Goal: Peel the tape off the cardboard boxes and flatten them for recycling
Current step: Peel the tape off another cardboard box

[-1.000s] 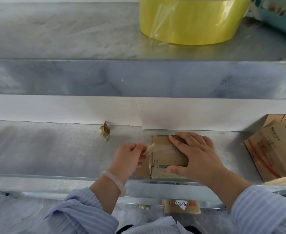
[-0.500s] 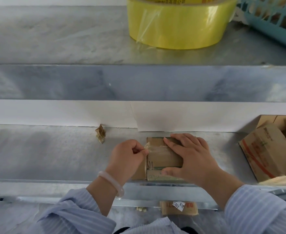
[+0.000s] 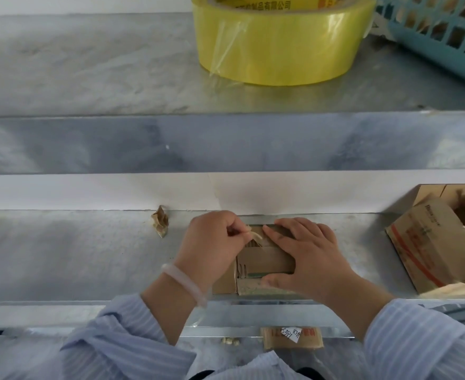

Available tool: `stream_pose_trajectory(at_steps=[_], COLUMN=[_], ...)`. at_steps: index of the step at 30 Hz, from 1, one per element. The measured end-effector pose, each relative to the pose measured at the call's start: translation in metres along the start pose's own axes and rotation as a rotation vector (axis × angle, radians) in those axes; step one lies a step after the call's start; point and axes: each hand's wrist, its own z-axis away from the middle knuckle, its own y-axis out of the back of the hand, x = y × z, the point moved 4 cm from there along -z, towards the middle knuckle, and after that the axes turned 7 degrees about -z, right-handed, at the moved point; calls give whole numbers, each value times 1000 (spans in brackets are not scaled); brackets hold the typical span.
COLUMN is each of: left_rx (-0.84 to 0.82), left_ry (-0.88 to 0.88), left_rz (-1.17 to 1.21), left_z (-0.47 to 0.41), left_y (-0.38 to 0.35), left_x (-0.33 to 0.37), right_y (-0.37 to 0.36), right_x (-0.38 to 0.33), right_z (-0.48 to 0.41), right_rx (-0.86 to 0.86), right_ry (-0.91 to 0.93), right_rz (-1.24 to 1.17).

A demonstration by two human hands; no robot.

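Small brown cardboard box (image 3: 264, 263) looked light, crushable. Left hand (image 3: 212, 242) pinched free end of clear tape strip (image 3: 254, 237), best hold; right hand (image 3: 308, 256), fingers (image 3: 280, 235) spread flat, pinned box.

Upper grey metal shelf (image 3: 88, 64), white back panel (image 3: 88, 192), lower metal worktop (image 3: 61, 256)
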Motion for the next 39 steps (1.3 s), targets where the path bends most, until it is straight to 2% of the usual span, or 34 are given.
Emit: stream_pose_trajectory(at_steps=[4, 9, 16, 18, 23, 29, 34, 39], left_rx=[-139, -131, -80, -63, -59, -84, -74, -57], left_ry=[225, 277, 84, 57, 44, 38, -192, -238], left_rz=[429, 543, 341, 274, 283, 276, 1, -98], left_z=[-7, 1, 7, 7, 8, 6, 11, 16], left_y=[-15, -22, -24, -25, -29, -27, -29, -37], left_x=[-7, -18, -18, -19, -21, -30, -23, -21], right_y=[-1, -1, 9, 6, 6, 6, 6, 6], right_x=[-1, -2, -6, -12, -23, -23, -22, -21], right_z=[1, 2, -4, -8, -23, -29, -25, -17], right_rx=[26, 40, 198, 164, 88, 122, 246, 367], right_ry=[14, 10, -85, -99, -208, -285, -309, -268], right_rz=[12, 9, -332, -343, -413, -474, -634, -677])
